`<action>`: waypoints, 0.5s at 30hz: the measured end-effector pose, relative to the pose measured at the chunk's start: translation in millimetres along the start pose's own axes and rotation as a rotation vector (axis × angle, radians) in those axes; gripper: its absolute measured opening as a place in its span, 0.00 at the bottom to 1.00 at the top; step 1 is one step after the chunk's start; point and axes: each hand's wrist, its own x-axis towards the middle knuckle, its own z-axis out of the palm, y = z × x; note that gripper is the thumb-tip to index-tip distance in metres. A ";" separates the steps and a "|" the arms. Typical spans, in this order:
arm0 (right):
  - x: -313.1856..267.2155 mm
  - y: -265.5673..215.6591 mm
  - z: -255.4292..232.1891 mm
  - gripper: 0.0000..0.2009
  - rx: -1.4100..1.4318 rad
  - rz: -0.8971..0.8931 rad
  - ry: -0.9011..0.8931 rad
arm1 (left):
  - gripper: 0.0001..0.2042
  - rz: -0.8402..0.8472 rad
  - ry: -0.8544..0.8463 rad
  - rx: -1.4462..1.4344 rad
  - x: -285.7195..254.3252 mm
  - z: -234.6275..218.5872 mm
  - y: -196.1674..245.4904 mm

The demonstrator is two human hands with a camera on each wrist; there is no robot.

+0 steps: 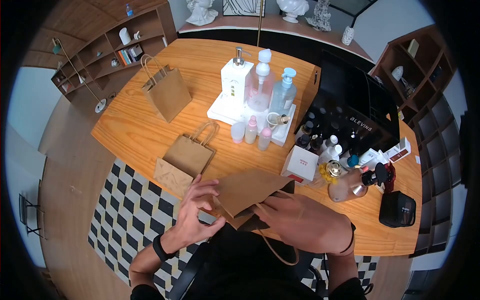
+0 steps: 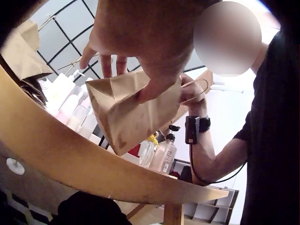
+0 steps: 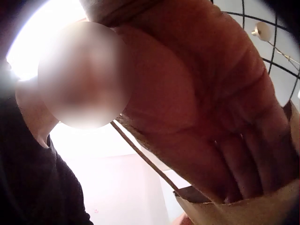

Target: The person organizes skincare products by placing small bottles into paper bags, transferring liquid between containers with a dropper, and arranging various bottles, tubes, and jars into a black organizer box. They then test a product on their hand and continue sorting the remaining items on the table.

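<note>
A brown paper bag point(image 1: 245, 192) lies tipped on its side at the table's front edge, its mouth toward my right. My right hand point(image 1: 300, 220) reaches into that mouth; its fingers point(image 3: 243, 164) run down inside the bag, their tips hidden by the paper. One twisted handle point(image 1: 277, 252) hangs below the wrist. At the closed bottom end is my left hand point(image 1: 192, 215), fingers spread and slightly bent by the bag's edge. In the left wrist view its thumb point(image 2: 154, 89) overlaps the bag's side, with the fingers beyond the bottom.
Two more paper bags stand left, one upright point(image 1: 167, 95), one folded over point(image 1: 187, 155). Pump bottles point(image 1: 260, 90) stand on a white tray point(image 1: 225, 112), small pink-capped bottles point(image 1: 251, 129) before it. Right are a white box point(image 1: 301, 162), several bottles, a black case point(image 1: 397, 209) and a large black box point(image 1: 352, 105).
</note>
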 end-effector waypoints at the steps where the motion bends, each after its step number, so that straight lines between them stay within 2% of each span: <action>1: 1.3 1.1 -0.1 0.18 0.006 -0.029 -0.059 | 0.29 -0.001 -0.003 0.000 -0.4 1.0 1.2; 2: 4.4 0.3 -1.0 0.18 0.008 -0.028 -0.056 | 0.28 -0.022 0.016 -0.017 0.8 3.2 2.7; 4: 11.6 -3.1 -2.2 0.21 0.064 0.135 -0.138 | 0.27 -0.039 0.033 -0.033 3.9 6.9 5.4; 7: 10.8 9.9 2.6 0.20 0.099 0.036 -0.107 | 0.23 -0.106 -0.021 -0.001 5.9 10.4 3.5; 10: 13.9 16.9 9.3 0.20 0.054 0.097 -0.151 | 0.19 -0.115 -0.020 0.012 1.4 12.6 -9.6; 12: 7.5 24.3 18.6 0.20 -0.004 0.093 -0.157 | 0.17 0.047 -0.006 0.006 2.9 12.0 -12.3; 14: 6.3 30.2 35.6 0.21 -0.049 0.093 -0.166 | 0.17 0.068 0.005 0.011 5.0 15.1 -7.3; 15: 10.6 32.2 46.9 0.20 0.015 0.075 -0.124 | 0.17 0.087 0.018 0.016 4.9 17.1 -4.8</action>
